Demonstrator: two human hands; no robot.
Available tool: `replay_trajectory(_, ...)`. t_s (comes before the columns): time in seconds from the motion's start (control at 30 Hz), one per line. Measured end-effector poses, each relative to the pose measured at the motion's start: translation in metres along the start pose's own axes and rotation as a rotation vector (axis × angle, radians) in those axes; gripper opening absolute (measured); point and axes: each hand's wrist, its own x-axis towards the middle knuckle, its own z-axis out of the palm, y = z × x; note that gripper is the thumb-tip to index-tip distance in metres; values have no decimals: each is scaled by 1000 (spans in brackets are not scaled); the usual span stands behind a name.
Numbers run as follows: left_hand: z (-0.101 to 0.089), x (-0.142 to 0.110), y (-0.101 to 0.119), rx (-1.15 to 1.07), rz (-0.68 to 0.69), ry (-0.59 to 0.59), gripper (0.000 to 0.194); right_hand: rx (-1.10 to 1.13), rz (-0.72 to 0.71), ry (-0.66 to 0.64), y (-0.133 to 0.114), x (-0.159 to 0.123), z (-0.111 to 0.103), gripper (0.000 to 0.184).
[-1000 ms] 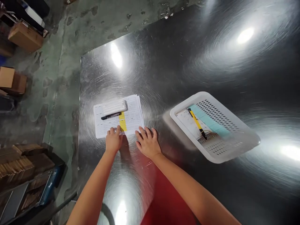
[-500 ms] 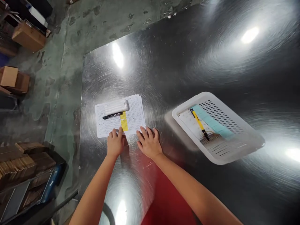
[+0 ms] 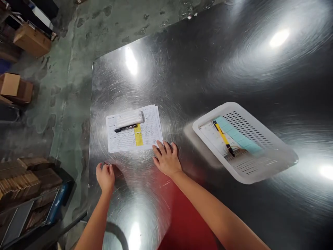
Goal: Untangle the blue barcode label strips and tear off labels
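Starting from the left: flattened cardboard is stacked on the floor side, off the steel worktop. Left hand is below the near left corner of the papers, apart from them; fingers loosely curled, palm hidden, so can't tell if anything is in it. Papers lie flat on the left part of the worktop, gathered into one pile. Right-hand edges are fanned slightly, so I'd call it collected but not fully squared. Print is too small to read, so no telling how much is filled in. White block-like item lies across the far side of the top sheet, black pen just nearer and roughly parallel; neither is in a hand. Yellow highlighted patch is done on the top sheet, right of the pen. Right hand is at the near right corner of the pile, palm down, fingers spread, fingertips about at the edge; not pinching anything. White basket is on the worktop, well apart from the pile, holding a yellow-and-black pen and a teal sheet; neither hand is at it.
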Motion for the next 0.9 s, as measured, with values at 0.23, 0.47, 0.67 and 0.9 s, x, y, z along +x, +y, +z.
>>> replay_trajectory(0.23, -9, -2, 52, -133, -218, -241, 120, -11, 0, 12, 0, 0, 1, 45)
replay_trajectory(0.47, -22, 13, 73, 54, -116, -476, 100, -26, -2, 27, 1, 0, 0, 44)
replay_trajectory(0.67, -8, 16, 57, 42, -141, -678, 119, -41, -9, 58, 1, 0, -1, 43)
replay_trajectory(0.9, 5, 17, 52, 67, -118, -709, 146, -52, -4, 65, 1, 0, -2, 43)
